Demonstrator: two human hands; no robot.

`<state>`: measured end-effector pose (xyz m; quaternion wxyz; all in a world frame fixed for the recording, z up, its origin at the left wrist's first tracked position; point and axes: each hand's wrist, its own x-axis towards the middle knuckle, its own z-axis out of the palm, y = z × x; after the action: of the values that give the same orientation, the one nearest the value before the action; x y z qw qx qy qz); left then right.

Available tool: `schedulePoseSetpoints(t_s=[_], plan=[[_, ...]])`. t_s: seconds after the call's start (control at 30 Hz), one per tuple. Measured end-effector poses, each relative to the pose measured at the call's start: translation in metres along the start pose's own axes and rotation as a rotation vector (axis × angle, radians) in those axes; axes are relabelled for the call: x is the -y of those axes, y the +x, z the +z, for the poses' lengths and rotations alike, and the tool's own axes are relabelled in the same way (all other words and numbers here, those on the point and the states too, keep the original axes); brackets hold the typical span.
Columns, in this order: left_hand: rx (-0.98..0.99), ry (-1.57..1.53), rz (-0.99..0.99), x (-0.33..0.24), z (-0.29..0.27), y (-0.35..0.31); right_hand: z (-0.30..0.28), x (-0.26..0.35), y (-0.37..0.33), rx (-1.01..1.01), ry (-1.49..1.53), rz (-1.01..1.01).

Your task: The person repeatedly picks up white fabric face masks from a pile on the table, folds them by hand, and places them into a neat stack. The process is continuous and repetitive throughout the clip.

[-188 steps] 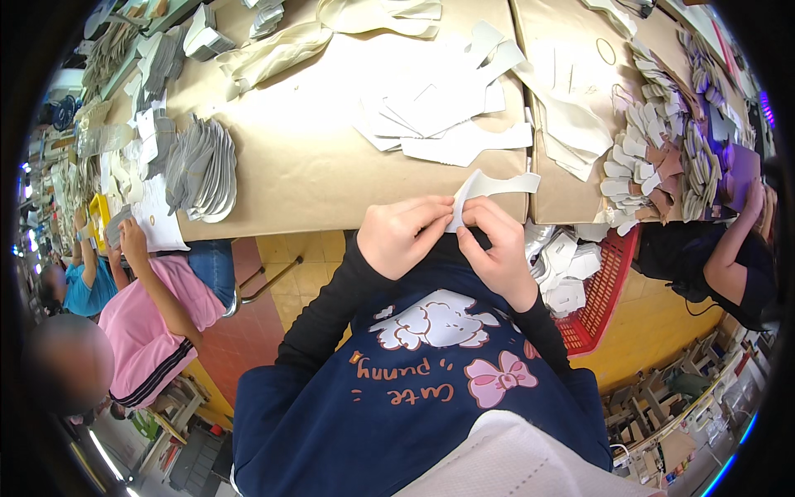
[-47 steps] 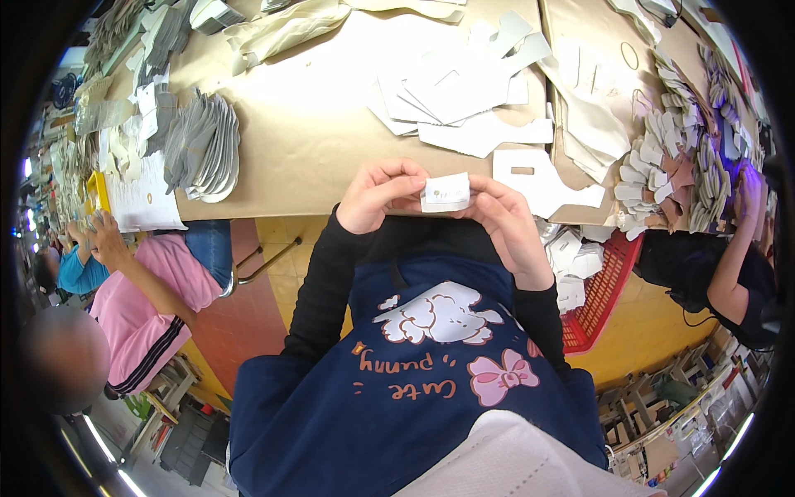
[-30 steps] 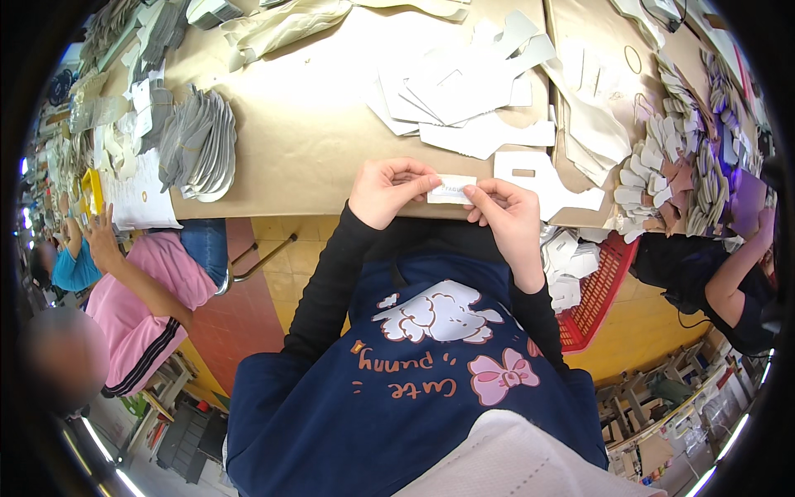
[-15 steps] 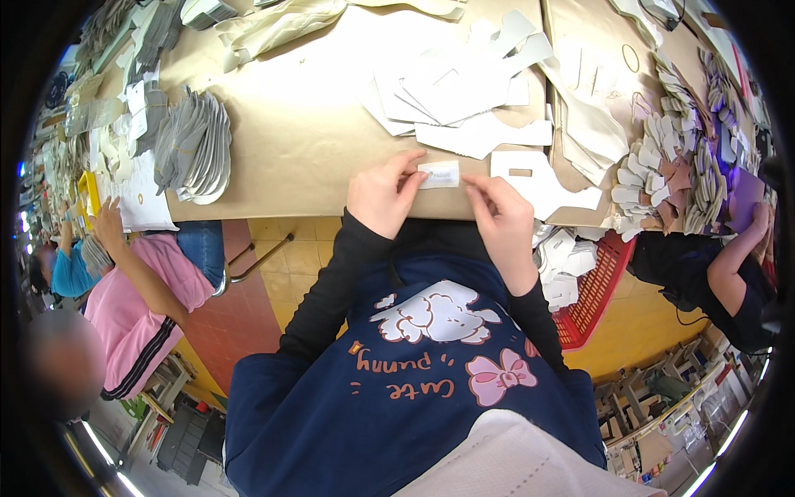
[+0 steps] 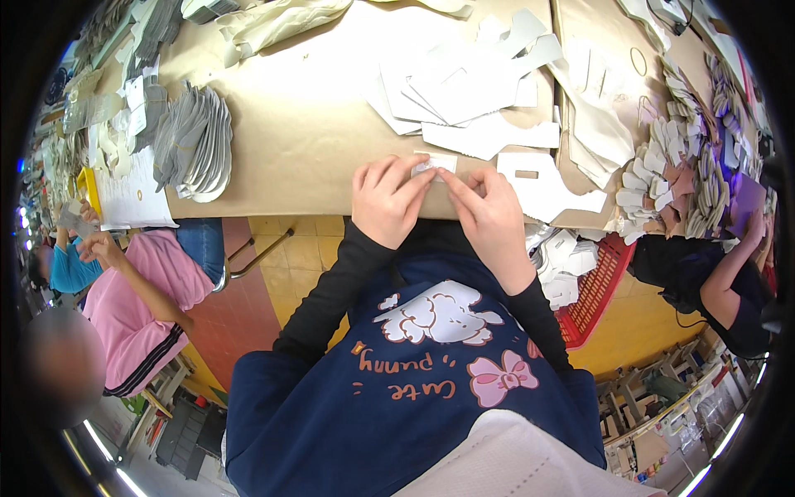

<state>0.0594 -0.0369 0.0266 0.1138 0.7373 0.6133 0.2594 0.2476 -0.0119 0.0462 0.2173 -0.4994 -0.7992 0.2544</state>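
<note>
A small white label [image 5: 448, 161] with faint print lies near the front edge of the paper-covered table. My left hand [image 5: 387, 200] has its thumb and forefinger closed on the left part of it. My right hand [image 5: 490, 217] comes in from the other side, with thumb and forefinger tips pressed onto its lower edge. Fingertips of both hands nearly meet and cover much of the label. Just right of my right hand sits a flat white cut piece [image 5: 542, 186] with a rectangular slot.
White cut pieces [image 5: 464, 91] are heaped beyond my hands. Grey pieces [image 5: 195, 145] stand in a bundle at the left. A red basket [image 5: 592, 286] of white pieces is below the table edge. A person in pink [image 5: 145, 282] works at left, another person [image 5: 712, 282] at right.
Both hands have drawn together over the label, and the right fingertips have moved left onto it. More of the label is covered. The person in pink has pulled a hand back.
</note>
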Motion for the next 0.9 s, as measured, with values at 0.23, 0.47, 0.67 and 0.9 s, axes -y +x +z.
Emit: schedulePoseSetpoints(t_s=[0.23, 0.47, 0.67, 0.9], plan=[[0.035, 0.094, 0.003, 0.013, -0.007, -0.010, 0.008, 0.008, 0.000, -0.007, -0.087, 0.066], [0.075, 0.109, 0.053, 0.015, -0.003, -0.008, 0.007, 0.006, 0.001, 0.014, -0.090, 0.043], [0.081, -0.075, -0.044, 0.018, -0.007, 0.004, -0.024, -0.014, -0.007, -0.121, 0.095, 0.233], [0.044, -0.108, -0.093, 0.016, -0.003, 0.016, -0.056, -0.054, -0.014, -0.207, -0.135, 0.416]])
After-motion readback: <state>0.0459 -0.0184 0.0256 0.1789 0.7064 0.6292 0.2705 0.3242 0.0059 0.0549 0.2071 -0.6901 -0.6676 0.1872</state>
